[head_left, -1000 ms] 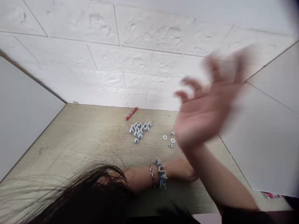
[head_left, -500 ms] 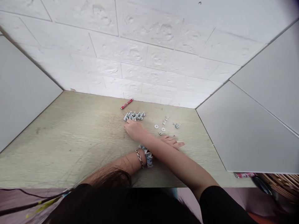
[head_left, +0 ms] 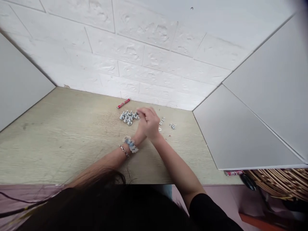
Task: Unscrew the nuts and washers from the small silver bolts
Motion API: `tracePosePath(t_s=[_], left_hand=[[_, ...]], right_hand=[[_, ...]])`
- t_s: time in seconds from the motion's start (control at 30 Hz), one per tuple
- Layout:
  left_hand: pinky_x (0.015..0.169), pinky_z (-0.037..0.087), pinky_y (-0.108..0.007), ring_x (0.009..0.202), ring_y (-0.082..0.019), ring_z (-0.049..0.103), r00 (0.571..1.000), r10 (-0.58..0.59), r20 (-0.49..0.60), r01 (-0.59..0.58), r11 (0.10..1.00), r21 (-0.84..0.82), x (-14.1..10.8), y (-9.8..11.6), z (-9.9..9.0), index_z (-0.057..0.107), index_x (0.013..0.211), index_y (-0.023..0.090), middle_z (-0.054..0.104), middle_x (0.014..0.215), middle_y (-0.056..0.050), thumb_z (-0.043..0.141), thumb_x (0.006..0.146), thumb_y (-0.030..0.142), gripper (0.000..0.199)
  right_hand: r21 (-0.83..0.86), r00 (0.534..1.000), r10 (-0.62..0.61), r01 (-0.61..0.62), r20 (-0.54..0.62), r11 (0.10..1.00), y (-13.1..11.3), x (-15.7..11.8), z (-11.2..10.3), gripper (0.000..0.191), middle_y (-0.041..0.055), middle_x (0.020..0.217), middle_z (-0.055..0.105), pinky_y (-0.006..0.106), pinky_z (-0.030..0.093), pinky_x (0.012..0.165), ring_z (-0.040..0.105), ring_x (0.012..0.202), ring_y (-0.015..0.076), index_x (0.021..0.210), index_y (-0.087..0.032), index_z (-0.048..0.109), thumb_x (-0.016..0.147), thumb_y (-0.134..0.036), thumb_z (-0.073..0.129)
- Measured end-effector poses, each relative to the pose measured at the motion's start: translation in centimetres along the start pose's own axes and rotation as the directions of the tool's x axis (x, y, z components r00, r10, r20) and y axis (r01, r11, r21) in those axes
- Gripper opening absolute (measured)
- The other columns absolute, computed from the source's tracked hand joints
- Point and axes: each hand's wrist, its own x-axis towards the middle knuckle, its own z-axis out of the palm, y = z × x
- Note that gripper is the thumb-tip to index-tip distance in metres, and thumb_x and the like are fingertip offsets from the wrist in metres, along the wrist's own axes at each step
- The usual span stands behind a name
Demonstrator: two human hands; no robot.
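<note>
Metal screws partly hidden by right hand, left hand behind it

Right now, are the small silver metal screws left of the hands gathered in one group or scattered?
Gathered: the small silver metal screws lie in one tight cluster on the wooden tabletop.

Wide bare stretch of wooden tabletop left & near, open for a hand. Far centre is crowded: cluster of small metal fasteners, red marker by the brick wall, loose washers & screws just right. White panel walls off right side.
</note>
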Motion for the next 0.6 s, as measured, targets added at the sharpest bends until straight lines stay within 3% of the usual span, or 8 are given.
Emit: tracePosePath(t_s=[0.07,0.1,0.17,0.27,0.4,0.6], left_hand=[[0.063,0.045,-0.02,0.067,-0.007,0.061,0.993,-0.12,0.014,0.121,0.986,-0.113,0.5,-1.4,-0.9,0.059,0.09,0.001,0.053,0.062,-0.001,-0.006,0.08,0.005,0.065],[0.053,0.045,-0.015,0.055,-0.006,0.056,0.984,-0.174,0.035,0.178,0.969,-0.174,0.5,-2.1,-1.4,0.058,0.098,0.008,0.056,0.061,0.0,0.01,0.087,0.013,0.05],[0.042,0.038,-0.015,0.042,-0.005,0.045,0.923,-0.367,0.115,0.375,0.792,-0.483,0.2,-3.3,-2.0,0.051,0.116,0.012,0.056,0.061,0.001,0.026,0.09,0.021,0.037],[0.044,0.037,-0.017,0.044,-0.005,0.043,0.899,-0.351,0.261,0.434,0.65,-0.623,-0.4,-4.0,-2.1,0.052,0.119,0.015,0.056,0.064,0.001,0.037,0.09,0.028,0.035],[0.05,0.04,-0.018,0.05,-0.006,0.046,0.921,-0.257,0.293,0.384,0.724,-0.573,-0.7,-4.3,-1.8,0.059,0.109,0.015,0.057,0.067,0.001,0.045,0.089,0.032,0.031],[0.051,0.039,-0.019,0.047,-0.006,0.046,0.936,-0.215,0.278,0.33,0.813,-0.481,-0.6,-5.1,-1.8,0.063,0.1,0.014,0.058,0.065,0.001,0.044,0.089,0.035,0.03]], right_hand=[[0.07,0.986,0.112,-0.104,-0.121,0.992,1.4,-0.5,-0.7,0.02,0.0044,0.086,0.063,0.028,0.05,0.08,0.059,0.083,0.013,0.088,-0.02,0.063,0.089,-0.032,0.047],[0.138,0.966,0.198,-0.176,-0.168,0.975,2.4,-0.8,-0.9,0.019,0.0037,0.084,0.063,0.028,0.051,0.076,0.059,0.08,0.0125,0.086,-0.019,0.062,0.087,-0.034,0.05],[0.308,0.899,0.405,-0.343,-0.167,0.887,4.2,-1.7,-0.9,0.02,0.0021,0.081,0.062,0.025,0.05,0.064,0.057,0.068,0.0102,0.088,-0.019,0.061,0.083,-0.037,0.055],[0.481,0.814,0.579,-0.489,-0.049,0.728,6.0,-3.0,-0.4,0.024,0.0002,0.076,0.062,0.022,0.048,0.055,0.056,0.062,0.0087,0.086,-0.018,0.06,0.077,-0.04,0.06],[0.566,0.77,0.637,-0.538,0.029,0.625,6.3,-4.0,0.2,0.028,-0.0002,0.074,0.061,0.022,0.048,0.052,0.056,0.063,0.0096,0.083,-0.018,0.058,0.073,-0.044,0.063],[0.584,0.75,0.66,-0.549,0.029,0.598,6.1,-4.2,0.5,0.031,-0.0005,0.076,0.06,0.022,0.047,0.054,0.055,0.062,0.0087,0.086,-0.019,0.053,0.074,-0.046,0.061]])
